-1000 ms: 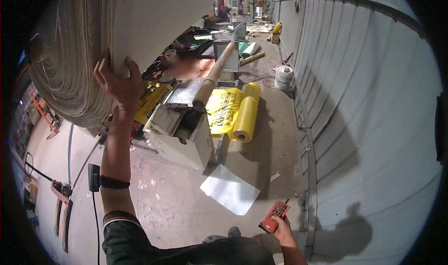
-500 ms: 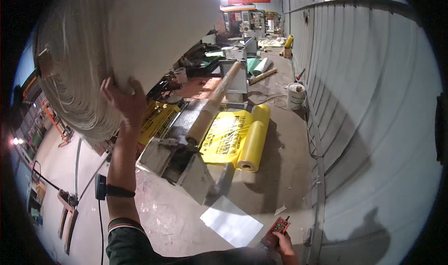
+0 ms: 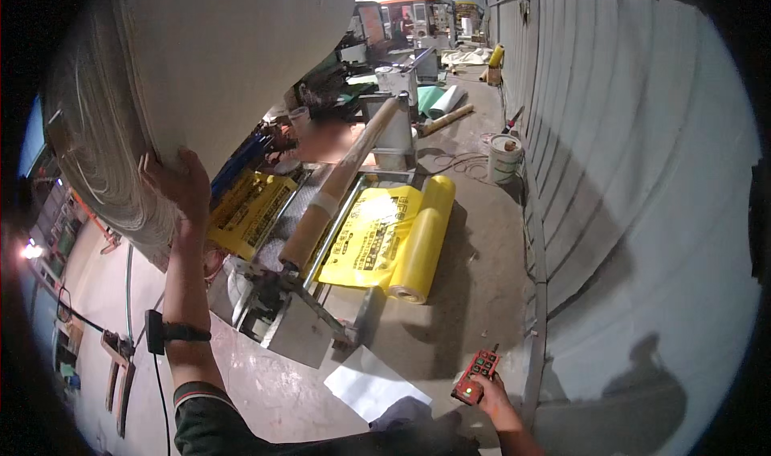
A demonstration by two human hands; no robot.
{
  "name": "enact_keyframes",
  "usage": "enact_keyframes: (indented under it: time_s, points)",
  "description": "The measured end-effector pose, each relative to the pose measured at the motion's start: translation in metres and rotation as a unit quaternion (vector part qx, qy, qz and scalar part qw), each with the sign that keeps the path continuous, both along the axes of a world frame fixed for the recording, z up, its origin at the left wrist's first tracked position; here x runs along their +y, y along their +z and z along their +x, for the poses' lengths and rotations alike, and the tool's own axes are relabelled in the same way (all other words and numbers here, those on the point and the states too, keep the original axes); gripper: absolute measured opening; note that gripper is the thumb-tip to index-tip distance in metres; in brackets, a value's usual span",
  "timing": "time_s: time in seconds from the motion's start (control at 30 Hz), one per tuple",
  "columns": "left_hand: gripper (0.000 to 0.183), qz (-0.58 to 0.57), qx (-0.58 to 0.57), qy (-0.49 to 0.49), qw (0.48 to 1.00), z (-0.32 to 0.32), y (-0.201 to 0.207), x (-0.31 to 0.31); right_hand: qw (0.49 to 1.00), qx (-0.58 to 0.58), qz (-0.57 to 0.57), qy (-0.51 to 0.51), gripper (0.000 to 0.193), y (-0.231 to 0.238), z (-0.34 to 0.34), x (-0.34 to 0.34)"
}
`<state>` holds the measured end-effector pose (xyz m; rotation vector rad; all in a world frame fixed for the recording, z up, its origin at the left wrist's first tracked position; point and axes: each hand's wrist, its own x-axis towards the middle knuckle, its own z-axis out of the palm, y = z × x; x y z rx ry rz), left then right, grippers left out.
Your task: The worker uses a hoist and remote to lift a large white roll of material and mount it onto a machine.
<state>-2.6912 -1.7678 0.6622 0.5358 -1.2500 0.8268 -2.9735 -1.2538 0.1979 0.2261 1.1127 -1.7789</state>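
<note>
A huge pale roll of sheet material [image 3: 233, 63] hangs at the upper left, its layered end facing left. Against the lower edge of that roll rests my left hand [image 3: 181, 185], fingers apart, steadying contact without a closed grip. A black strap with a small box [image 3: 157, 331] is on my left wrist, and a cable runs down from it. Low on the right, my right hand [image 3: 491, 398] is closed around a red handheld remote control [image 3: 476, 376] with a stubby antenna and dark buttons. The thumb lies near a lit green spot on its face.
Below the roll stands a machine frame carrying a long brown tube [image 3: 341, 187]. Yellow printed film [image 3: 373, 235] runs to a yellow roll [image 3: 424, 239] on the floor. A white sheet [image 3: 373, 388], a bucket [image 3: 504, 159] and a corrugated wall [image 3: 634, 167] are nearby.
The view has shifted slightly. The large roll and my left hand sit further left and lower in the picture. My right hand has raised the remote control, which now shows a green light.
</note>
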Motion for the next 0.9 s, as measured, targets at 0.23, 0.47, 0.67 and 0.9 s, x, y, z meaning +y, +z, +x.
enact_keyframes:
  time_s: [0.23, 0.47, 0.67, 0.9]
  points:
    - [0.053, -0.003, 0.001, 0.009, 1.0, -0.05, 0.006, -0.031, 0.999, 0.031, 0.005, 0.036, 0.032, -0.024, -0.032, -0.019]
    - [0.054, -0.027, 0.015, 0.072, 0.997, -0.084, 0.006, -0.079, 0.997, 0.032, 0.023, 0.06, 0.029, -0.031, -0.08, -0.055]
    - [0.054, -0.021, 0.009, 0.072, 0.997, -0.114, 0.011, -0.11, 0.999, 0.013, 0.009, 0.044, 0.031, -0.002, -0.129, -0.112]
    - [0.052, 0.025, 0.02, 0.08, 0.996, -0.148, 0.01, -0.158, 0.998, -0.005, -0.004, 0.055, 0.036, 0.006, -0.181, -0.198]
